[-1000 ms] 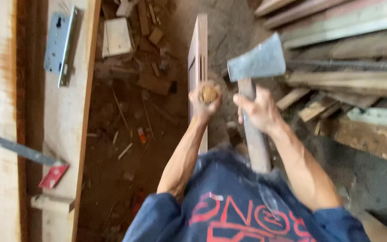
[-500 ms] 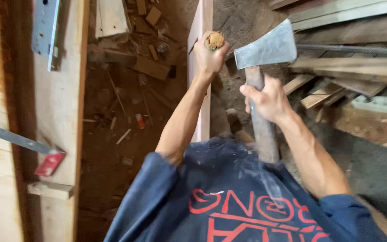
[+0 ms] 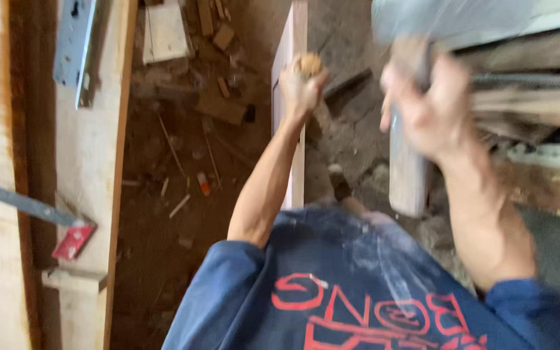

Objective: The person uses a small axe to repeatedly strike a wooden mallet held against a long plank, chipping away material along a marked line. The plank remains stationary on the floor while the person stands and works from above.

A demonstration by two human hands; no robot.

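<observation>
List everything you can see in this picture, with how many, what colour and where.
upright wooden board: one, pale, centre, gripped near its top
wooden knob: one, tan, in the left fist against the board
hatchet: one, grey blurred head, pale handle, upper right
metal plate: one, blue-grey, on the left plank
left planks: two, pale, left edge
red-tipped metal bar: one, lower left
wood scraps: several, brown, on the dirt floor
stacked timber: several, right
blue shirt: one, red print, bottom
left hand: holding the knob
right hand: gripping the hatchet handle
</observation>
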